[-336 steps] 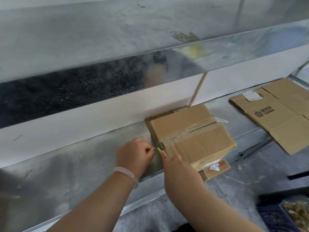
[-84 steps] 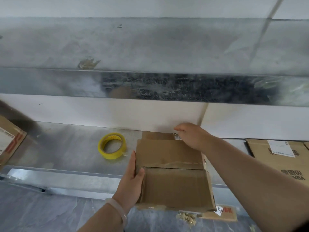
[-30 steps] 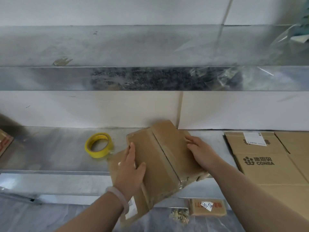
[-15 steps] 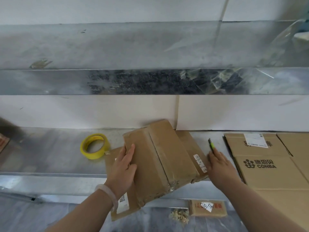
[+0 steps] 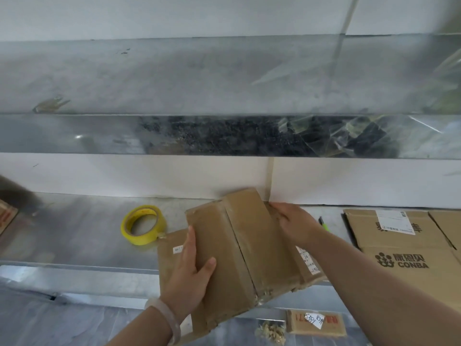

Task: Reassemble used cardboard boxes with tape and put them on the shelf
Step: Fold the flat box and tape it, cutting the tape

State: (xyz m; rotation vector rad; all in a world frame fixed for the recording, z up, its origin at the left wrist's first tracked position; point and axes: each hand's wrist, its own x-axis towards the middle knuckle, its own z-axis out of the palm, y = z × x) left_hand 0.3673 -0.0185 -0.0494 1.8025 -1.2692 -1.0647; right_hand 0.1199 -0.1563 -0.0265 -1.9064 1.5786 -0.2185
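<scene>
From the head camera, both forearms reach up from the bottom of the frame to the cardboard box point(image 5: 245, 248), which sits tilted in the lower centre, its near end hanging past the front lip of the metal shelf point(image 5: 74, 236).

The left hand point(image 5: 192, 273), a pale bracelet point(image 5: 171, 318) on its wrist, clasps the box's left edge, with the thumb laid across the top face and the fingers running up the side panel. The right hand point(image 5: 291, 224) comes in from the lower right and has its fingers hooked over the box's far right edge, knuckles up. The box is pinned between the two grips, its seam running between them.

Left of the box a yellow tape roll point(image 5: 143, 224) lies on the shelf. Just right of the right hand lies a small green-tipped tool point(image 5: 324, 224), and beyond it flattened cartons point(image 5: 409, 250).
</scene>
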